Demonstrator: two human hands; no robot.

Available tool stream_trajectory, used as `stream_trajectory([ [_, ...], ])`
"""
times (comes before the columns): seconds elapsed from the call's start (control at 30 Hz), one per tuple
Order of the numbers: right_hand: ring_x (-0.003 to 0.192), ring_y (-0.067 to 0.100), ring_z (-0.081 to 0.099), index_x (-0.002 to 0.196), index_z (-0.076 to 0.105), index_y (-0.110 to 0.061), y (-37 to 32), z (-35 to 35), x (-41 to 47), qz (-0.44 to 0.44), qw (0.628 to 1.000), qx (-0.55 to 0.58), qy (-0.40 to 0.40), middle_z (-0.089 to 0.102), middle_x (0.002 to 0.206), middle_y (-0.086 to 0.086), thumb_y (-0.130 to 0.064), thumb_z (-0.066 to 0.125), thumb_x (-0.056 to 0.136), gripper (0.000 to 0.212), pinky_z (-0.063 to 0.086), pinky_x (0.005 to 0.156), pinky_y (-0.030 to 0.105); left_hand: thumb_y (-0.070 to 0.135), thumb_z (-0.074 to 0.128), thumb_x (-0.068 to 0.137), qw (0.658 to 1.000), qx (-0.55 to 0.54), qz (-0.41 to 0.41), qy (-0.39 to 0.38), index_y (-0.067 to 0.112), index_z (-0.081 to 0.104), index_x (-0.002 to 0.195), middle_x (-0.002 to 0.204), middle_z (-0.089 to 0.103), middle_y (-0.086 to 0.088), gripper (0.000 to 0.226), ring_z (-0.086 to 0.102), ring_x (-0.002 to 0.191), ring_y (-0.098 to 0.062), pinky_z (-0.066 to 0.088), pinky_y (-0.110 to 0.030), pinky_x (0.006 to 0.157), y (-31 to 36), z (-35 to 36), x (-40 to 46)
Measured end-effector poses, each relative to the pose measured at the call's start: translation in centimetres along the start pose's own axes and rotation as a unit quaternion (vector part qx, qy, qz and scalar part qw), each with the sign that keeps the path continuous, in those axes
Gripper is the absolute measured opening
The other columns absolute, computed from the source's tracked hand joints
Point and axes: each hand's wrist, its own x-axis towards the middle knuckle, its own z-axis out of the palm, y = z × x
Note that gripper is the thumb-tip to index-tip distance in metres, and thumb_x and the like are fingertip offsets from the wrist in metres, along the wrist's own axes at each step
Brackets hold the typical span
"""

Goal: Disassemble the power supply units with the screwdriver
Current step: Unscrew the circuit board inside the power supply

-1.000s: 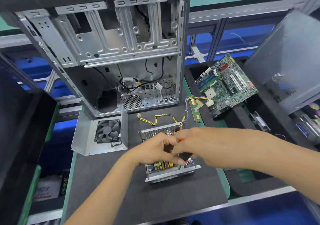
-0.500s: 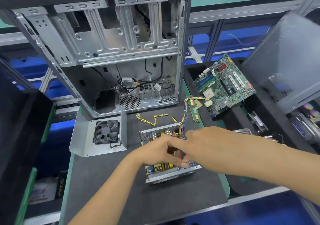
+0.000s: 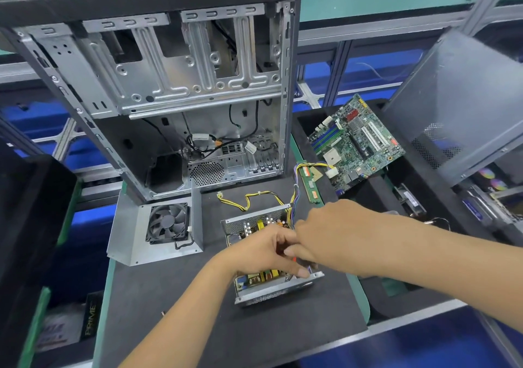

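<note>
The open power supply unit (image 3: 276, 290) lies on the black mat, its circuit board and mesh wall showing. My left hand (image 3: 259, 251) reaches over the board, and its thumb and fingers pinch the lower part of the screwdriver (image 3: 294, 259). Only slivers of the tool's orange show. My right hand (image 3: 328, 234) comes in from the right, curled over the screwdriver's top, and touches my left hand. The tool's tip and the screw under it are hidden. Yellow cables (image 3: 249, 198) run from the unit toward the back.
An empty PC case (image 3: 169, 99) stands upright behind the mat (image 3: 198, 325). The unit's removed cover with a fan (image 3: 167, 223) lies to the left. On the right are a RAM stick (image 3: 311, 186), a motherboard (image 3: 356, 144) in a black tray and a leaning side panel (image 3: 458, 107).
Both hands stay over the unit. My right hand has closed in over the screwdriver, so the orange and black handle seen a second ago is almost hidden.
</note>
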Motion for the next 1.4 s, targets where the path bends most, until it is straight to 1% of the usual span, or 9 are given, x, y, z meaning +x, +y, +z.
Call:
stream_trajectory([
  [0.17,0.089,0.027,0.048,0.129,0.037,-0.018,0.0,1.3,-0.1,-0.052,0.998,0.038,0.021,0.042,0.105,0.008,-0.016,0.056,0.092,0.042,0.031,0.057,0.033,0.005,0.074,0.082,1.0,0.021,0.016,-0.007,0.046,0.07,0.079,0.07,0.061,0.02,0.042,0.044,0.068,-0.017,0.038,-0.023,0.062,-0.3,-0.3,0.2],
  [0.3,0.099,0.026,0.033,0.129,0.037,-0.021,-0.4,1.2,0.2,-0.064,0.996,0.057,0.036,0.032,0.12,0.009,-0.01,0.064,0.082,0.055,0.034,0.062,0.035,-0.002,0.073,0.08,1.0,0.009,-0.018,0.006,0.007,0.068,0.089,0.086,0.067,-0.001,0.014,0.057,0.083,-0.014,0.055,-0.042,0.086,-0.4,-0.4,0.2],
  [0.43,0.1,0.027,0.052,0.124,0.043,-0.022,0.1,1.2,-0.2,-0.058,0.991,0.099,0.066,0.045,0.11,0.007,-0.043,0.064,0.086,0.048,0.033,0.063,0.031,0.003,0.075,0.08,0.999,0.033,-0.007,0.01,0.014,0.069,0.079,0.068,0.057,0.001,0.013,0.042,0.064,-0.017,0.037,-0.032,0.06,-0.2,-0.4,-0.1],
  [0.53,0.096,0.029,0.061,0.114,0.051,-0.014,0.1,0.6,-0.5,0.024,0.992,0.08,0.093,0.057,0.103,0.009,-0.069,0.042,0.086,0.062,0.035,0.064,0.032,0.006,0.071,0.079,1.0,0.005,-0.009,0.009,0.027,0.07,0.076,0.072,0.065,0.008,0.021,0.05,0.072,-0.019,0.041,-0.036,0.067,0.1,-0.3,0.0],
  [0.7,0.107,0.029,0.058,0.12,0.056,-0.011,-0.6,0.6,0.2,0.005,0.998,0.013,0.062,0.057,0.117,0.011,-0.04,0.034,0.102,0.041,0.034,0.069,0.033,-0.008,0.067,0.083,0.999,0.017,-0.019,-0.026,0.029,0.068,0.07,0.067,0.062,0.03,0.039,0.054,0.067,0.01,0.043,-0.009,0.069,0.7,0.1,0.3],
  [0.83,0.11,0.03,0.047,0.127,0.045,-0.017,-0.8,0.9,-0.2,-0.044,0.997,0.015,0.063,0.044,0.122,0.008,-0.018,0.062,0.087,0.043,0.034,0.065,0.034,-0.002,0.073,0.08,0.999,0.016,-0.029,0.015,0.017,0.069,0.081,0.075,0.067,0.002,0.019,0.054,0.071,-0.011,0.048,-0.036,0.066,0.3,-0.3,0.1],
  [0.9,0.113,0.029,0.037,0.124,0.046,-0.022,-1.2,1.0,-0.2,-0.066,0.995,0.004,0.078,0.036,0.125,0.006,-0.012,0.07,0.079,0.052,0.035,0.062,0.034,0.003,0.071,0.078,0.999,0.015,-0.039,0.02,0.02,0.063,0.082,0.071,0.066,0.018,0.019,0.056,0.068,0.003,0.049,-0.02,0.065,0.2,-0.4,-0.2],
  [1.2,0.095,0.028,0.063,0.11,0.053,-0.012,-0.3,0.4,-0.3,0.027,0.991,0.022,0.129,0.06,0.104,0.008,-0.062,0.035,0.094,0.056,0.029,0.056,0.03,0.002,0.072,0.083,1.0,0.016,-0.021,0.014,0.032,0.069,0.077,0.075,0.066,0.013,0.03,0.052,0.072,-0.01,0.043,-0.026,0.065,0.2,-0.1,0.1],
  [1.4,0.102,0.03,0.058,0.125,0.042,-0.012,-0.2,0.4,0.0,-0.017,0.997,-0.004,0.08,0.052,0.117,0.01,-0.029,0.047,0.098,0.032,0.028,0.056,0.031,-0.006,0.066,0.085,0.999,0.01,0.0,-0.036,0.033,0.063,0.067,0.066,0.063,0.028,0.043,0.057,0.068,0.012,0.043,-0.005,0.07,0.4,-0.2,0.3],
])
